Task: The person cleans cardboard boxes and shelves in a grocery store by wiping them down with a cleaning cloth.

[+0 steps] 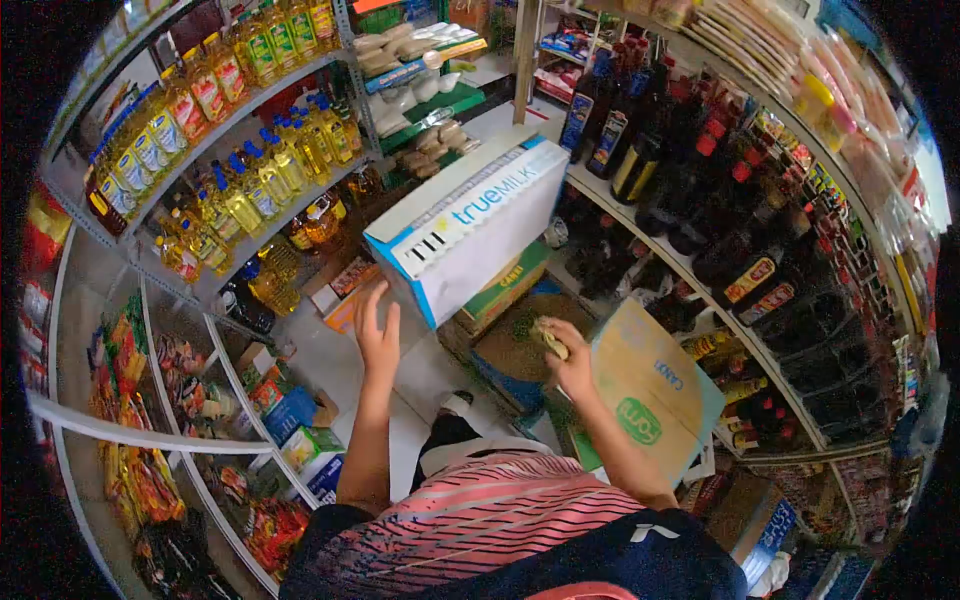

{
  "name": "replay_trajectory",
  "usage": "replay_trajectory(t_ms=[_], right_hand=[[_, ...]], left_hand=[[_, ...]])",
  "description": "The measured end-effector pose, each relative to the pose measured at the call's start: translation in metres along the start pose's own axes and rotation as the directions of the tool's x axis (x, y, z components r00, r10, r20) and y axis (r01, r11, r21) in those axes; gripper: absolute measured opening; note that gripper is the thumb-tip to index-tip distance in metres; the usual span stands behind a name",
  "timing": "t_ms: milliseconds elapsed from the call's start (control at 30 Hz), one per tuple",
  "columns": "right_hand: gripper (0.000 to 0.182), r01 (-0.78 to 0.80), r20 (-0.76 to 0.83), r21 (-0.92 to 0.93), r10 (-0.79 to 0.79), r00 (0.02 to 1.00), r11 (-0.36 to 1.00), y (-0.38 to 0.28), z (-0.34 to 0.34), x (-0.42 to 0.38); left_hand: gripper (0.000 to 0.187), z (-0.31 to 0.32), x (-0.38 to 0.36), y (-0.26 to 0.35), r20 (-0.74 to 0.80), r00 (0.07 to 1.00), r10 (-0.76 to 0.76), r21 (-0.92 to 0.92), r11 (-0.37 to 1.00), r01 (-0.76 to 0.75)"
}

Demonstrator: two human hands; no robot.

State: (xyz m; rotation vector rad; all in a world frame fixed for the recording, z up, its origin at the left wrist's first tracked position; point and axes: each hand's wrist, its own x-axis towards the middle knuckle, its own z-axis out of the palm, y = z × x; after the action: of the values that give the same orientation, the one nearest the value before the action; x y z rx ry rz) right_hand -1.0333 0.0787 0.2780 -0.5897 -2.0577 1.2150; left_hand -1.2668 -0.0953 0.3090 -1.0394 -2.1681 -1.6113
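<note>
My left hand is held out below the near left corner of a white and blue milk carton, its fingers apart and nothing in it. Whether the fingertips touch the carton I cannot tell. In my right hand is a small crumpled yellowish item, pinched between the fingers. The milk carton rests tilted on top of a green and yellow box. Beneath my right hand is an open brown carton. A large flat cardboard box with green print leans just right of that hand.
Shelves with oil bottles stand at the left, and shelves with dark sauce bottles curve along the right. Small packets fill the lower left racks. Another box sits at the lower right. White floor tiles show between my arms.
</note>
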Motion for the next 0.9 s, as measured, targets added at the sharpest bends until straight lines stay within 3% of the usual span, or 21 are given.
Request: replay_trajectory(t_ms=[33,167,233,367,467,633,700,767,900], right_hand=[[0.04,0.048,0.006,-0.007,-0.048,0.999,0.999,-0.016,0.01,0.02],[0.04,0.168,0.011,-0.014,-0.168,0.986,0.986,-0.061,0.062,0.088],[0.04,0.369,0.087,-0.034,-0.365,0.927,0.929,-0.076,0.092,0.115],[0.041,0.459,0.169,-0.121,-0.437,0.883,0.88,-0.078,0.138,0.144],[0.034,0.525,0.309,-0.29,-0.441,0.843,0.8,-0.077,0.146,0.156],[0.035,0.408,0.167,-0.531,-0.381,0.909,0.742,-0.037,0.121,0.19],[0.035,0.185,-0.036,-0.503,-0.235,0.971,0.844,-0.018,0.104,0.218],[0.038,0.02,-0.115,-0.17,-0.04,0.993,0.985,0.028,0.079,0.258],[0.031,-0.059,-0.21,-0.299,-0.005,0.978,0.953,0.023,0.043,0.306]], left_hand=[[0.029,-0.001,0.021,-0.004,-0.026,0.993,0.114,0.032,0.993,-0.114],[0.03,0.007,0.081,-0.038,0.046,0.965,0.258,0.08,0.962,-0.26],[0.03,0.017,0.1,-0.052,0.144,0.918,0.368,0.096,0.919,-0.383],[0.031,0.037,0.112,-0.084,0.264,0.848,0.459,0.083,0.865,-0.494],[0.032,0.047,0.107,-0.09,0.178,0.879,0.443,0.052,0.888,-0.458],[0.032,0.049,0.105,-0.093,0.133,0.892,0.433,-0.026,0.901,-0.433],[0.033,0.049,0.105,-0.1,0.158,0.884,0.44,-0.017,0.896,-0.443],[0.033,0.047,0.106,-0.104,0.183,0.854,0.488,-0.048,0.872,-0.488],[0.034,0.048,0.108,-0.106,0.166,0.837,0.521,-0.089,0.854,-0.513]])
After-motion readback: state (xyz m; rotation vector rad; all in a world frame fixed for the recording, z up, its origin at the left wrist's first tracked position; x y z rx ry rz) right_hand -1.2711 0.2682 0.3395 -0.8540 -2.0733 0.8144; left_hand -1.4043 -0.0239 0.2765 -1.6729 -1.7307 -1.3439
